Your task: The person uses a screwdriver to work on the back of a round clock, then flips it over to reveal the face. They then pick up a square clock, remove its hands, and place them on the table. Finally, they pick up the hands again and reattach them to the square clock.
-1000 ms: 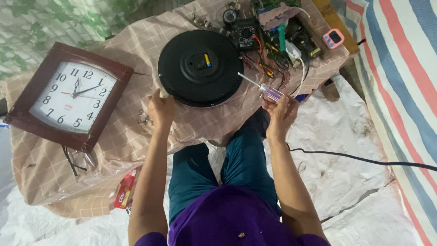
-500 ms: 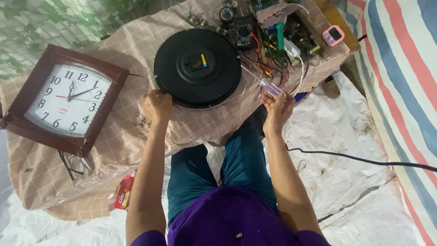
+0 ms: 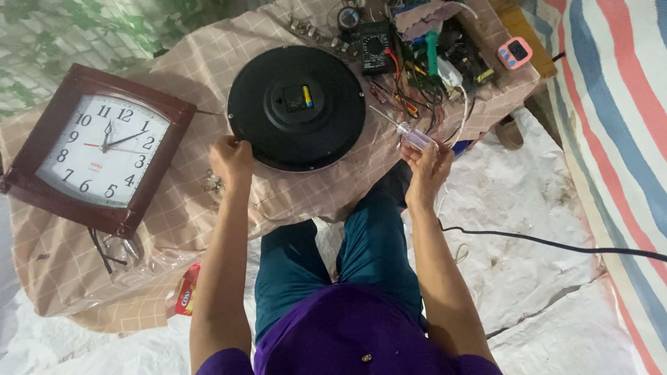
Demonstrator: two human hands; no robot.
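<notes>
A round black clock (image 3: 297, 107) lies face down on the checked cloth, its battery box with a yellow battery showing in the middle. My left hand (image 3: 233, 160) grips the clock's lower left rim. My right hand (image 3: 425, 167) holds a screwdriver (image 3: 410, 132) with a clear handle; its thin shaft points up and left, with the tip just off the clock's right rim.
A square brown-framed wall clock (image 3: 97, 149) lies face up at the left. A multimeter (image 3: 375, 45), wires and small tools crowd the far right of the low table (image 3: 174, 215). A pink timer (image 3: 515, 53) sits at the corner. A black cable (image 3: 556, 243) crosses the white floor sheet.
The view has shifted a little; both hands stay at the black clock, and the screwdriver keeps its place by the right rim.
</notes>
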